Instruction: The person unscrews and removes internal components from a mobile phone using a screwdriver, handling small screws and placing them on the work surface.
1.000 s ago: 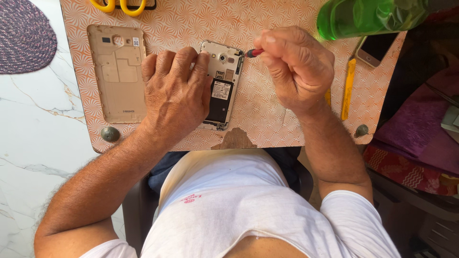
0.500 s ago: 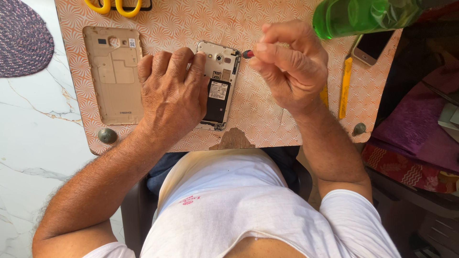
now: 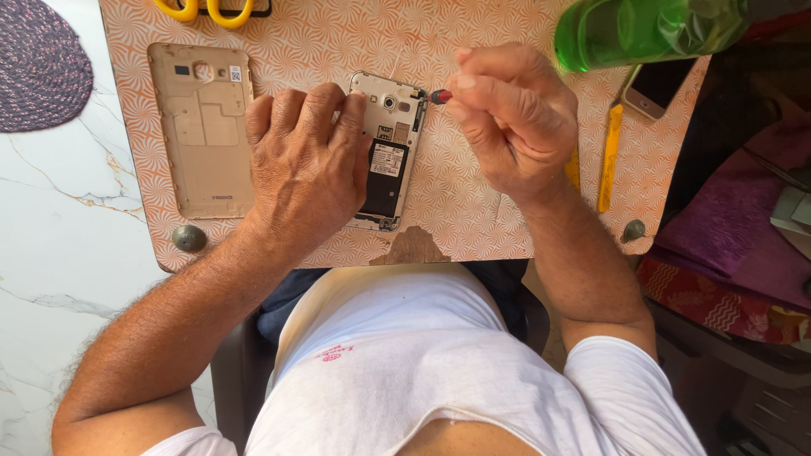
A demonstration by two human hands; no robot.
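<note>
Phone: we see an opened phone [image 3: 384, 152] lying back-up on the patterned table [image 3: 473, 211].
Left hand [image 3: 308, 165]: fingers spread flat, pressing the phone's left side.
Right hand [image 3: 511, 118]: fingers pinching a red-tipped screwdriver [image 3: 438, 96] at the phone's upper right corner.
Back cover [image 3: 201, 131]: left of the phone.

Small patterned orange table [image 3: 473, 211], opened phone [image 3: 384, 156], gold back cover [image 3: 203, 127], yellow-handled scissors [image 3: 203, 10], yellow pry tool [image 3: 608, 156], second phone [image 3: 657, 87]
</note>
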